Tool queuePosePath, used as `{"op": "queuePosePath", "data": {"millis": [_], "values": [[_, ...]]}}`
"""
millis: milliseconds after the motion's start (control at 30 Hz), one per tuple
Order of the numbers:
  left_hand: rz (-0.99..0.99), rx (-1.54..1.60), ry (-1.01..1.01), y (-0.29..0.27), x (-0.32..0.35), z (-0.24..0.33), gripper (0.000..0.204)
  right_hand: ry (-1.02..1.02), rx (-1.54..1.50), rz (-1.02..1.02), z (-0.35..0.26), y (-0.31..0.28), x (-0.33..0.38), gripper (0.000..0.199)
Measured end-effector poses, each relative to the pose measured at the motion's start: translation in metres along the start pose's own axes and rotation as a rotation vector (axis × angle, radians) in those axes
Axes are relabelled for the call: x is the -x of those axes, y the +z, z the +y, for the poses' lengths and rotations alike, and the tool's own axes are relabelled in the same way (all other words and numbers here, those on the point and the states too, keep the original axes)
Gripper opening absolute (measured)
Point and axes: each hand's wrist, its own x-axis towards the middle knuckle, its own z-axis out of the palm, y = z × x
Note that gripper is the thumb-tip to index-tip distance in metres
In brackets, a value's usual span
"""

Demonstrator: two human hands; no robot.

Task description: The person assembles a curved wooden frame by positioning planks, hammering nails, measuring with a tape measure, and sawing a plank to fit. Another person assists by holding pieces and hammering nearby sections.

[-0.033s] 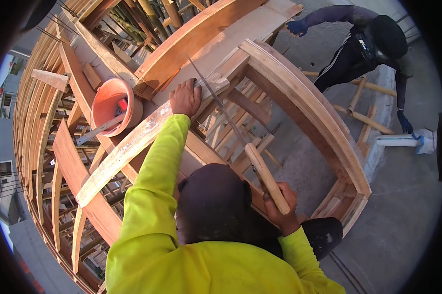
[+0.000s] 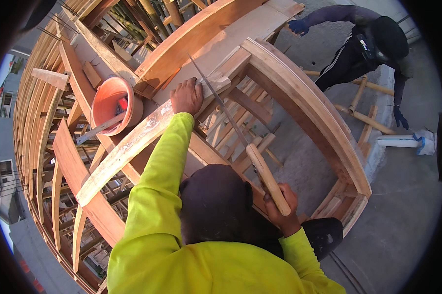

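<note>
My left hand [image 2: 186, 96] presses down over a long, pale, curved timber [image 2: 137, 138], its fingers curled over the wood close to the far end. In my right hand [image 2: 283, 208] is the wooden handle [image 2: 265, 174] of a handsaw. The saw's narrow blade [image 2: 226, 110] slants up and left across the timber's far end, just right of my left hand. Whether the teeth are sunk into the wood cannot be made out. The timber's near end rests across a reddish plank [image 2: 86, 188].
An orange bucket [image 2: 114, 105] holding a few tools stands left of the timber. A curved wooden frame [image 2: 304, 90] arches on the right. Beyond it a gloved co-worker [image 2: 378, 44] bends near a white pipe [image 2: 397, 141]. Bamboo poles [image 2: 365, 119] lie on the grey floor.
The co-worker's lower gloved hand has lifted slightly away from the white pipe. My left arm has shifted a touch to the right; the saw looks almost unmoved.
</note>
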Motion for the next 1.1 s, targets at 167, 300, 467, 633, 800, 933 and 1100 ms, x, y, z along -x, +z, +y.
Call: {"op": "queuePosePath", "data": {"millis": [167, 300, 467, 633, 800, 933, 1100], "values": [[0.061, -0.093, -0.046, 0.007, -0.002, 0.010, 0.033, 0.060, -0.044, -0.016, -0.009, -0.003, -0.016, 0.016], [0.074, -0.099, -0.057, 0.003, -0.008, 0.012, 0.035, 0.076, -0.017, -0.050, -0.015, -0.016, -0.010, 0.013], [-0.009, -0.071, -0.112, 0.002, -0.010, 0.010, 0.038, -0.091, 0.003, -0.019, -0.021, -0.017, -0.005, 0.022], [0.088, -0.084, -0.042, 0.004, -0.007, 0.010, 0.035, -0.044, -0.075, -0.082, -0.008, 0.020, -0.062, 0.023], [0.020, -0.051, -0.086, 0.005, -0.010, 0.008, 0.031, 0.043, -0.070, -0.049, -0.002, 0.010, -0.055, 0.021], [0.039, -0.048, -0.087, 0.008, -0.009, 0.006, 0.028, 0.056, 0.003, -0.057, -0.011, -0.020, -0.009, 0.018], [0.083, -0.063, -0.047, 0.003, -0.012, 0.009, 0.028, -0.003, -0.147, -0.042, 0.020, 0.039, -0.078, 0.017]]}}
